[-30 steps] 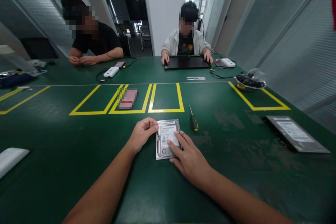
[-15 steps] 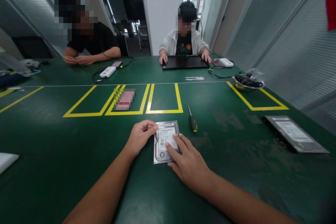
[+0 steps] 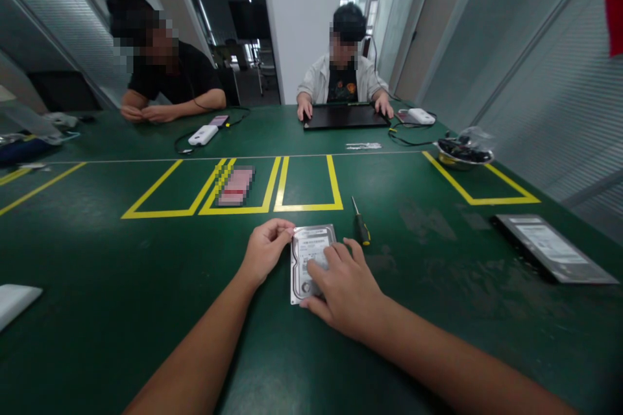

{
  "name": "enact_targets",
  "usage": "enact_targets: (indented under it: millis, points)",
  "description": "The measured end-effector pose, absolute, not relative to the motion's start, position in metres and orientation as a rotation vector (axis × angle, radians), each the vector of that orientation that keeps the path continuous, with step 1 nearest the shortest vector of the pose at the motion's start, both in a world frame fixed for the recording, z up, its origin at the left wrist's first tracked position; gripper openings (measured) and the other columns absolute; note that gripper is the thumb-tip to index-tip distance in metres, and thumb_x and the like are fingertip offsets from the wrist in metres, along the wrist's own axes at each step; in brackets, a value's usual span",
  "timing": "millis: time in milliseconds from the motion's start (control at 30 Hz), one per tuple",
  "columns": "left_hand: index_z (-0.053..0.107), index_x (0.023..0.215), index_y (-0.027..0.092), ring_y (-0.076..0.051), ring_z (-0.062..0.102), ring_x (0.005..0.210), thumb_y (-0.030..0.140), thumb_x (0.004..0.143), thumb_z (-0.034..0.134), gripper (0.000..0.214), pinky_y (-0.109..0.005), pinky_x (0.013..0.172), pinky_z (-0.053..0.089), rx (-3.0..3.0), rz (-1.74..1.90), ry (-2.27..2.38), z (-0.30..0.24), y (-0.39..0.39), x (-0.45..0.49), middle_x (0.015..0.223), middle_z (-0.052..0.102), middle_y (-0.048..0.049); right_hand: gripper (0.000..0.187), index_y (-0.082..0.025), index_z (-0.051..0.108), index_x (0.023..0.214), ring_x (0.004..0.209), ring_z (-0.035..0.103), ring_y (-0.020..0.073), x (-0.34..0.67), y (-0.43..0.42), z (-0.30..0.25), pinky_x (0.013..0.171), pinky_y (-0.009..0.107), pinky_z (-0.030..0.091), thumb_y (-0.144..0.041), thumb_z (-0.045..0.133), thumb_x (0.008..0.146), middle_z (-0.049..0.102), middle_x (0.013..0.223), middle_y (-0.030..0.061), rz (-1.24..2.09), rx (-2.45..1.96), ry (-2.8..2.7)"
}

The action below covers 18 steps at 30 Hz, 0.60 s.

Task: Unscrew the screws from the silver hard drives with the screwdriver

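Observation:
A silver hard drive (image 3: 305,256) with a white printed label lies flat on the green table in front of me. My left hand (image 3: 265,249) is at its upper left corner, thumb and index finger pinched together on the edge there. Over the drive's right side and lower part rests my right hand (image 3: 343,279), its fingers apart and bent; the thumb is by the bottom edge. That hand hides part of the label. Just beyond it, a screwdriver (image 3: 361,228) with a dark and yellow handle lies on the table.
A second drive-like unit (image 3: 549,243) lies at right. Yellow tape (image 3: 309,207) marks out boxes; a pinkish blurred object (image 3: 237,185) lies in one. A bowl of dark parts (image 3: 464,152) stands back right. Two people sit opposite, one with hands on a black panel (image 3: 346,117).
My right hand's fingers have bent and shifted up and left across the drive. My left hand keeps its place at the corner. The whole view has shifted slightly.

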<state>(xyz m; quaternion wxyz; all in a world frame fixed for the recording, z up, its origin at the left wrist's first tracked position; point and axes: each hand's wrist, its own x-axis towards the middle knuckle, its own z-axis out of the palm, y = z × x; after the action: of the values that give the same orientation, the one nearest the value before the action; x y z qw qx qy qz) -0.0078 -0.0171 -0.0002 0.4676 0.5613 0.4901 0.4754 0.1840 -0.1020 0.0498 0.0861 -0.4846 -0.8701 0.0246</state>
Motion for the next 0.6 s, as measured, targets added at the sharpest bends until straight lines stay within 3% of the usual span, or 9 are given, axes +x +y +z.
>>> enact_targets:
  millis: [167, 400, 600]
  points:
    - [0.066, 0.086, 0.015, -0.012, 0.058, 0.067, 0.028, 0.081, 0.063, 0.014, -0.022, 0.062, 0.045, 1.534, 1.18, 1.275, -0.007, -0.007, -0.009, 0.076, 0.065, -0.0012, 0.069, -0.02, 0.051, 0.133, 0.122, 0.041, 0.0347, 0.183, -0.103, 0.037, 0.108, 0.055, 0.02, -0.067, 0.047, 0.084, 0.054, 0.122, 0.0179, 0.113, -1.418, -2.54]
    - [0.064, 0.085, 0.015, -0.012, 0.057, 0.063, 0.023, 0.078, 0.062, 0.011, -0.021, 0.057, 0.043, 1.616, 1.197, 1.268, -0.012, 0.007, -0.009, 0.072, 0.062, -0.0001, 0.079, -0.023, 0.041, 0.143, 0.127, 0.036, 0.037, 0.193, -0.104, 0.022, 0.109, 0.055, 0.017, -0.071, 0.047, 0.081, 0.046, 0.132, 0.0193, 0.15, -1.38, -2.548]
    - [0.066, 0.089, 0.015, -0.013, 0.058, 0.065, 0.033, 0.081, 0.063, 0.019, -0.022, 0.059, 0.045, 1.657, 1.124, 1.271, -0.012, 0.012, -0.01, 0.076, 0.064, -0.0018, 0.078, -0.026, 0.038, 0.144, 0.131, 0.03, 0.0371, 0.195, -0.103, 0.017, 0.104, 0.056, 0.02, -0.071, 0.047, 0.081, 0.033, 0.15, 0.0174, 0.248, -1.377, -2.507]
